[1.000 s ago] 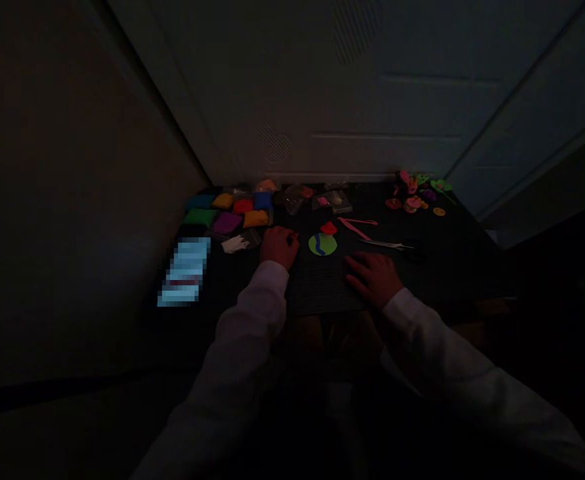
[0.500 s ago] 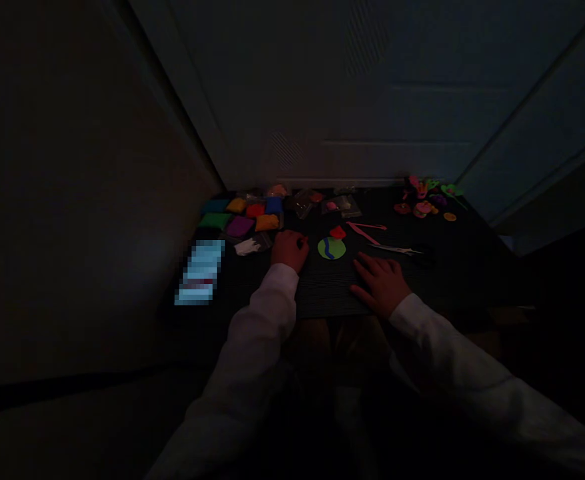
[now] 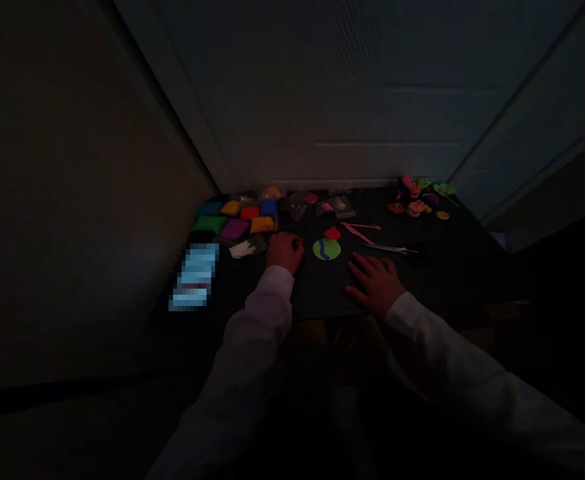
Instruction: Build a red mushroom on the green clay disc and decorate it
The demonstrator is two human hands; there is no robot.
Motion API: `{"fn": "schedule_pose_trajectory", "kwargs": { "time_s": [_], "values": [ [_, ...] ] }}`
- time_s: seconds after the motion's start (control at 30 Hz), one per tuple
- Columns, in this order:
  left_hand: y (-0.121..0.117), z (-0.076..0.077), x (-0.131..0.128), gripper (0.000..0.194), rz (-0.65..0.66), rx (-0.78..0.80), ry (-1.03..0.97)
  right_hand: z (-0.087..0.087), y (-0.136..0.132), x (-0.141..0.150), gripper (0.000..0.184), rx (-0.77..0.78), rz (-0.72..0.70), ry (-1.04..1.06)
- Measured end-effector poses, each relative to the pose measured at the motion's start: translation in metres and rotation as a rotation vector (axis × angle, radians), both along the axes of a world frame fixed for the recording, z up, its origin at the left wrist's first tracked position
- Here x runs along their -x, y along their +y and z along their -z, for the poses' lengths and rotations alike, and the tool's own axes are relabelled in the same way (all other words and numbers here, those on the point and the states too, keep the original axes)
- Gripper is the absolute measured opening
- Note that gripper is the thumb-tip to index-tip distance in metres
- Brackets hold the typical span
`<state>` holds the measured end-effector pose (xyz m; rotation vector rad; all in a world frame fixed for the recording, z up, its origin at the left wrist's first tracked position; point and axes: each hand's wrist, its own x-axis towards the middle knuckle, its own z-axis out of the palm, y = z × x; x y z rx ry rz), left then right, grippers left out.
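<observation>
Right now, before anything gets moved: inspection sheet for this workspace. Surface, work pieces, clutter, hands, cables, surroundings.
Surface: dark table, dimly lit.
Work pieces: green disc with a blue stripe, lying between the hands; red piece at its far edge, contact unclear; pink V-shaped piece and scissors to the right, blades pointing left.
Clutter: coloured bags and white bag at left; pixelated bright screen near the left edge; small colourful figures at far right.
Hands: left hand curled, contents unclear; right hand with fingers spread, near the scissors.
Cables: nothing seen.
Surroundings: pale panel behind, brownish wall at left.
</observation>
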<state>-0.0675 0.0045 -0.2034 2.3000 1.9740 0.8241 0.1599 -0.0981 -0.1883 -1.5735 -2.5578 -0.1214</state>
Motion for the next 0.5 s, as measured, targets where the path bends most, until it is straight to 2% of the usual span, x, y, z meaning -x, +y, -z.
{"fn": "schedule_pose_trajectory", "kwargs": {
  "time_s": [0.13,0.3,0.5],
  "values": [
    [-0.0001,0.0013,0.0005,0.021,-0.003,-0.002,0.004,-0.0002,-0.0004,0.0002,0.054,0.014,-0.041,-0.002],
    [-0.0011,0.0007,0.0002,0.022,-0.008,0.002,0.005,-0.0014,-0.0006,0.0004,0.061,0.013,-0.017,0.005],
    [-0.0020,-0.0013,-0.0002,0.019,-0.008,0.012,0.013,-0.0015,-0.0002,0.0004,0.058,0.026,-0.038,0.014]
  ]
}}
